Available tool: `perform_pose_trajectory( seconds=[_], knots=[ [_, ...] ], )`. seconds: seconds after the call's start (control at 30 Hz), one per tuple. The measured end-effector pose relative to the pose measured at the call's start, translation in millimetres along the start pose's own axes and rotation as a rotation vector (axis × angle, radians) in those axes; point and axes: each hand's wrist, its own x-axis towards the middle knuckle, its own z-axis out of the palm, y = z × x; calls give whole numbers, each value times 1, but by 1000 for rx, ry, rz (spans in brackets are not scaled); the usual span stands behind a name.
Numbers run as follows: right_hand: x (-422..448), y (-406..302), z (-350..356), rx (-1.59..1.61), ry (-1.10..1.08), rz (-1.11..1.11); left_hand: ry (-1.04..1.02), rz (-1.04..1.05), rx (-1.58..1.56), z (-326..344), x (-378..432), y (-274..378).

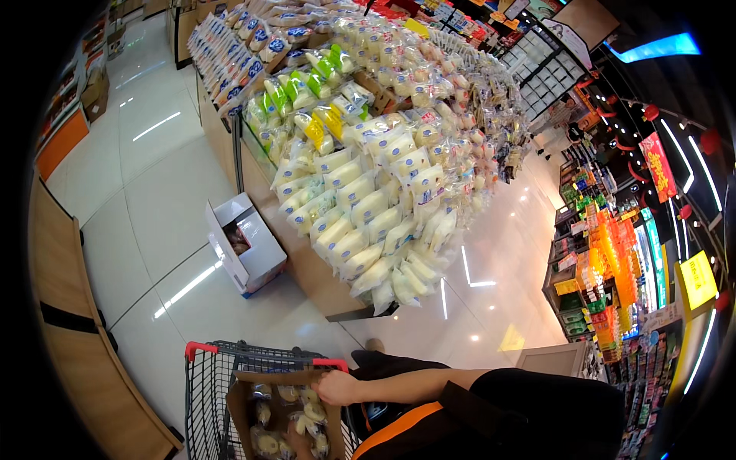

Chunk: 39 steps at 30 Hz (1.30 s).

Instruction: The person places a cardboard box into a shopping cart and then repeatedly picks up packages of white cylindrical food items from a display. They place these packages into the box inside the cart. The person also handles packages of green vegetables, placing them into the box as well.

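My left hand (pixel 336 388) grips the rim of an open brown cardboard box (pixel 238 422) at the bottom of the head view. The box rests at the top of a wire shopping cart (pixel 201 402) with red corner pieces. Several pale buns in clear wrappers (pixel 267 443) lie in the box. Down among them is my right hand (pixel 296 440), blurred and partly cut off by the lower edge, and I cannot tell whether it holds a bun. Beyond the cart, a display stand is heaped with bagged pale breads (pixel 356 207), some bearing blue labels.
A white carton (pixel 250 247) with raised flaps stands on the tiled floor (pixel 167 230) against the display stand's wooden side (pixel 276 230). A wooden counter (pixel 80 328) curves along the left. Stocked shelves (pixel 598 287) line the right. My shoe (pixel 375 345) shows beside the cart.
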Motion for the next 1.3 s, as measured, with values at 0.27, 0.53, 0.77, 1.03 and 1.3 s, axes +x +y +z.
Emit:
perform_pose_trajectory(
  seconds=[0.27, 0.53, 0.77, 1.03, 1.3],
  knots=[
    [7, -1, 10, 34, 41, -34, 259, 208, -434, -55, 1, 1],
    [9, 10, -25, 793, -86, -290, 249, 390, -812, -181, -73, 145],
    [-25, 7, -138, 1218, -117, -438, -78, 565, -1187, -212, -147, 269],
    [-126, 90, -171, 1019, 417, 139, -618, 502, -1404, -144, -218, 362],
    [-245, 223, -233, 1928, 926, 210, -868, 693, -1371, -89, -213, 447]
  ],
)
